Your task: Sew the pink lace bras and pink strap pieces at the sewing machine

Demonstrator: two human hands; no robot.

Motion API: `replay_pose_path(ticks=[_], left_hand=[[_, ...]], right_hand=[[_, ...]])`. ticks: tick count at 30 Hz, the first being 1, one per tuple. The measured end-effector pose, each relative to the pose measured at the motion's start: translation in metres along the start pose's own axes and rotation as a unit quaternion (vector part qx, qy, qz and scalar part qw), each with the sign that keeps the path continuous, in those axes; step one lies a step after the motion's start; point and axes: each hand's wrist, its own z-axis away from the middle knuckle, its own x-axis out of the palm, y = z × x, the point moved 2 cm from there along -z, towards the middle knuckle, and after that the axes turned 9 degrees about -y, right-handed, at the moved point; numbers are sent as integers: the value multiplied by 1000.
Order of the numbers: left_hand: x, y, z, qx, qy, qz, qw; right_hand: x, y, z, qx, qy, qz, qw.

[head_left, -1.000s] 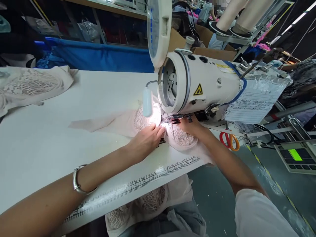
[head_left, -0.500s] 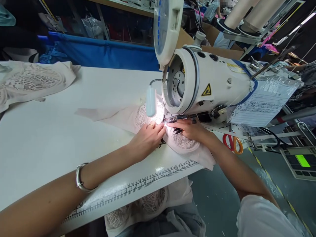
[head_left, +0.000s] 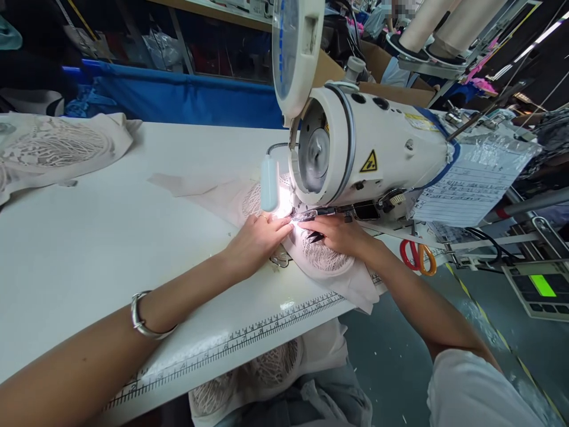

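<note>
My left hand (head_left: 256, 242) is closed on a pale pink bra piece with lace cups (head_left: 326, 258), its fingertips beside the machine's presser foot (head_left: 306, 214). Just right of the foot is my right hand (head_left: 340, 234), index finger stretched along the fabric. Dark pointed tips of thread snips (head_left: 316, 237) stick out from under its curled fingers; their handle is hidden. The bra piece runs beneath the foot of the white sewing machine (head_left: 386, 142), one lace cup on each side. A small lamp (head_left: 269, 184) lights the stitching spot. The needle is too small to make out.
Another lace bra piece (head_left: 66, 145) lies at the table's far left. Red-and-orange-handled scissors (head_left: 418, 256) rest at the right. A printed ruler (head_left: 249, 335) follows the front edge, with more lace pieces (head_left: 271, 362) on my lap. A blue cloth (head_left: 186, 95) hangs behind.
The bra piece has shifted and turned slightly under the foot, its left tail moving right and up. The disc in the machine's open end now looks blurred. My left hand is slightly further left.
</note>
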Motion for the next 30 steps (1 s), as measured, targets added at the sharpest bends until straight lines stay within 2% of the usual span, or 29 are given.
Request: replay_pose_path(ticks=[9, 16, 20, 23, 25, 27, 30], left_hand=[[2, -10, -4, 5, 9, 26, 1000], [-2, -11, -5, 6, 5, -13, 1000], [-10, 9, -5, -7, 10, -84, 996], [-8, 34, -6, -14, -41, -74, 996], [-3, 48, -5, -34, -54, -67, 996], [3, 57, -3, -52, -39, -78, 995], [11, 60, 0, -61, -18, -63, 996]], right_hand=[[-2, -5, 2, -3, 12, -18, 1000], [-1, -3, -1, -24, 29, -55, 998], [6, 0, -6, -51, 65, -94, 992], [10, 4, -8, -34, 84, -140, 986], [13, 6, -8, -11, 106, -161, 981], [15, 8, -6, -15, 128, -160, 979], [17, 7, -1, -59, 140, -122, 981]])
